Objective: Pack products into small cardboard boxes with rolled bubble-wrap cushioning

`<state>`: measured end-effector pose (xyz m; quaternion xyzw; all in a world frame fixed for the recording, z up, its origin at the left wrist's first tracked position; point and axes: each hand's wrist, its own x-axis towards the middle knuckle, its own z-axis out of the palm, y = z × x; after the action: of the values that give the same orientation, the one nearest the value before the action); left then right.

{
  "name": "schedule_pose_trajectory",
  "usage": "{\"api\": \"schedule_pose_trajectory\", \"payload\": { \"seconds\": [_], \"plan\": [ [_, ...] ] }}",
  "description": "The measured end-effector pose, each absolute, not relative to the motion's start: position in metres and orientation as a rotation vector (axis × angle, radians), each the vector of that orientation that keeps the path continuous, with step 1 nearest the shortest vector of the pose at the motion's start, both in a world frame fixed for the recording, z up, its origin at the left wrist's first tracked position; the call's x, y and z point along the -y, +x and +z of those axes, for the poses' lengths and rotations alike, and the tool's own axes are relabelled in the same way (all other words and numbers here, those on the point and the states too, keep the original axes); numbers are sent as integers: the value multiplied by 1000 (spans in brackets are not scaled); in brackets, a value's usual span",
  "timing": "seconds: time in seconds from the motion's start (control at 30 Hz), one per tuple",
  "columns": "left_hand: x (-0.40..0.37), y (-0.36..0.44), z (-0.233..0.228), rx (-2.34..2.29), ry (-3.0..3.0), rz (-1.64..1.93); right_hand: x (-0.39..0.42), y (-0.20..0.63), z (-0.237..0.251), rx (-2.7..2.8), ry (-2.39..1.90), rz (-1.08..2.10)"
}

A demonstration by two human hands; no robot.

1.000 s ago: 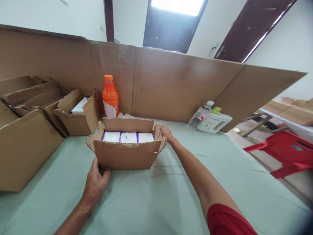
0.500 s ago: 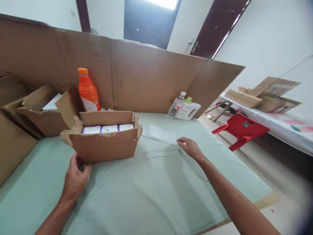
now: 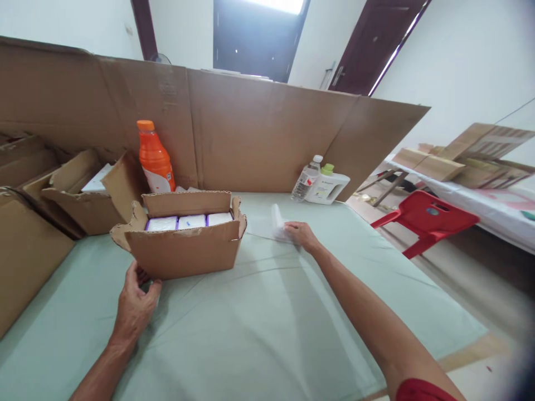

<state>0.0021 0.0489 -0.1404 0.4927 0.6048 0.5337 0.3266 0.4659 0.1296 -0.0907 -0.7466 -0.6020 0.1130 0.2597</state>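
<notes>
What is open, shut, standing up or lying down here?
Small brown cardboard box: open, flaps up, white packs inside.
Orange plastic bottle: upright, capped.
Clear plastic water bottle: leaning, capped.
White jug with green cap: closed.
Thin white sheet: edge lifted.
Left hand: touching box corner.
Right hand: pinching sheet.

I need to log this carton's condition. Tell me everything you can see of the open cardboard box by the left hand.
The box is small, brown corrugated cardboard with ragged, torn flap edges. It stands upright and open on the green cloth, flaps splayed outward. Three white packs with purple edges sit side by side inside. The left hand touches its near left bottom corner.
</notes>
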Motion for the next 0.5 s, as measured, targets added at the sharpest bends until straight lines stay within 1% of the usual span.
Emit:
{"api": "schedule_pose_trajectory", "payload": {
  "seconds": [0.1,0.23,0.4,0.5],
  "plan": [
    [-47,2,-138,-1583,1276,1423,-114,462,-69,1620,-1966,297],
    [-42,-5,-129,-1693,1261,1452,-63,442,-37,1724,-1850,287],
    [-26,-12,-100,-1802,1309,1582,11,408,4,2214,-1687,267],
    [1,-4,-85,-1806,1435,1637,31,375,13,2471,-1601,201]
  ]
}}
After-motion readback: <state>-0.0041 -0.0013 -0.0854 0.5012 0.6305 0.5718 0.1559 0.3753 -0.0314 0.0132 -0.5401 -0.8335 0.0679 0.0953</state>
